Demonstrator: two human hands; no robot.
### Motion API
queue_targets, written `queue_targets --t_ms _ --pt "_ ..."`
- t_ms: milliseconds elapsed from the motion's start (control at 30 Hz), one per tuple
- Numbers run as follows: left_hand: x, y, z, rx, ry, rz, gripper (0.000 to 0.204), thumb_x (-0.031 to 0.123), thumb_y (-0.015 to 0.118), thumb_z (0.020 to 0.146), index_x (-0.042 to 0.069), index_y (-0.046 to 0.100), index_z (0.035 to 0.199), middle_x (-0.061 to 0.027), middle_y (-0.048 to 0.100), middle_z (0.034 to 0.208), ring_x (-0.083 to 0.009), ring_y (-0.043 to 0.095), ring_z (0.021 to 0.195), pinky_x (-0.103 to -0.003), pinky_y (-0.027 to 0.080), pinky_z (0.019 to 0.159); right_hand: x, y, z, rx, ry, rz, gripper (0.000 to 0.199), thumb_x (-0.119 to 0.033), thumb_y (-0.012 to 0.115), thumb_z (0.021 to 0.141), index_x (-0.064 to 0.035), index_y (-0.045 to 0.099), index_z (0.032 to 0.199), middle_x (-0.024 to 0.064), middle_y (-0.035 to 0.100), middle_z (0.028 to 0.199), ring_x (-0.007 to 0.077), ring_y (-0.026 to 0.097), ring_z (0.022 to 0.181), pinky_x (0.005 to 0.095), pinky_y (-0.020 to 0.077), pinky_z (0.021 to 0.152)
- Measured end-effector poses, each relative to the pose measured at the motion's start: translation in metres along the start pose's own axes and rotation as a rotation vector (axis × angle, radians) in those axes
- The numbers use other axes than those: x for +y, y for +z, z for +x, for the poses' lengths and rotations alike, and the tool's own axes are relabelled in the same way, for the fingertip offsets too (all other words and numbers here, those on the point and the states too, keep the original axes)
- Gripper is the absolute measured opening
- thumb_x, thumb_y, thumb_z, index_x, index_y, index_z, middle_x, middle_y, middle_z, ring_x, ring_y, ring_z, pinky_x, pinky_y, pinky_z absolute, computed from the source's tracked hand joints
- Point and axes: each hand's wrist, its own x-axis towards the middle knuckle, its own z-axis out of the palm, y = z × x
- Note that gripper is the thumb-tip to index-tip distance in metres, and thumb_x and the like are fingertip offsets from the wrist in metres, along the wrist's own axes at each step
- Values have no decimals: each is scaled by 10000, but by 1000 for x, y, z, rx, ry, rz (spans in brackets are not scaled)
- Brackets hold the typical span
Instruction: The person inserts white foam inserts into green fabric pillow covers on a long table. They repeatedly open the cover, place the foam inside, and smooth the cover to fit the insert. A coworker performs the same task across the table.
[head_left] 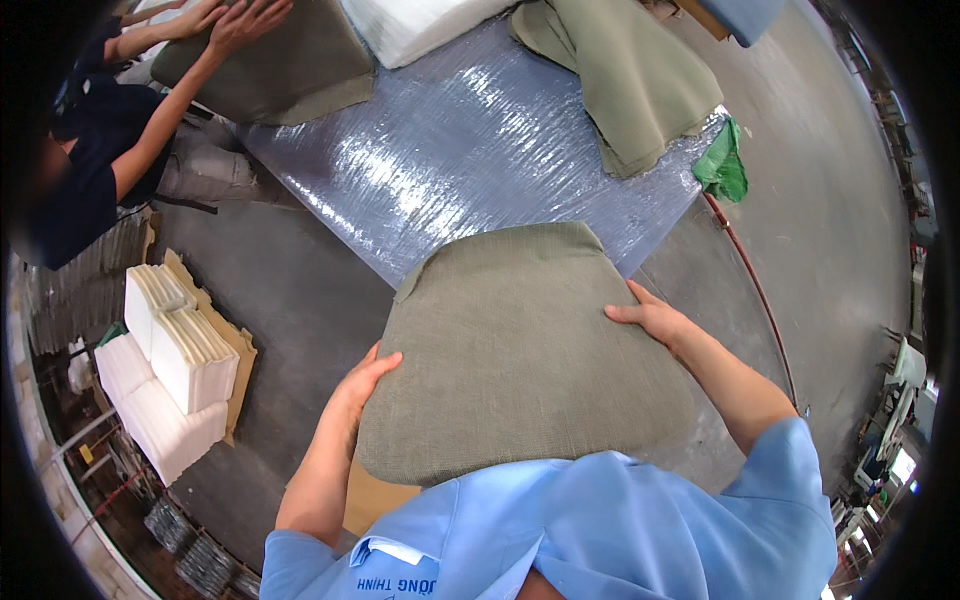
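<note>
A thick seat cushion in olive-grey woven fabric is held in front of my body, its far edge over the near corner of the plastic-wrapped table. My left hand grips the cushion's left side, thumb on top and fingers mostly hidden beneath. On the opposite side my right hand holds it the same way. A loose fabric flap shows at the cushion's far left corner. At the table's far right lie folded olive fabric covers.
At the upper left a co-worker has hands on another olive cushion. White foam blocks lie beyond, and more white foam pads are stacked on the left floor. A green bag hangs at the table's right corner above a red hose.
</note>
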Motion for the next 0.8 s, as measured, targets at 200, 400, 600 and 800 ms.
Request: queue_targets --t_ms 200,400,600,800 --pt "1 -39 79 51 -100 49 800 368 707 959 1 358 1579 -173 522 1509 -290 566 1300 -410 469 1083 -6 -8 58 26 -74 -27 903 -345 753 938 2 280 1624 214 428 1600 307 472 1441 433 392 1176" --pt "29 23 -33 69 325 -311 553 404 546 1048 9 532 1435 -161 663 1268 -285 653 1138 -417 492 1048 18 -13 -33 -69 -391 327 630 -274 637 1022 16 439 1545 162 559 1496 283 557 1355 394 446 1125" --pt "-13 52 -114 205 1014 -401 474 368 410 1107 -17 675 1188 -176 753 1053 -316 701 1082 -442 518 997 66 18 -98 290 -1246 294 435 -292 477 1090 53 741 1081 155 713 1208 254 652 1179 355 479 1035" --pt "5 53 -88 392 1368 25 538 380 401 1114 -48 708 1004 -192 749 923 -267 725 885 -386 534 881 34 29 -67 506 -1352 337 584 -337 400 1113 68 742 867 160 750 923 230 680 906 337 496 886"
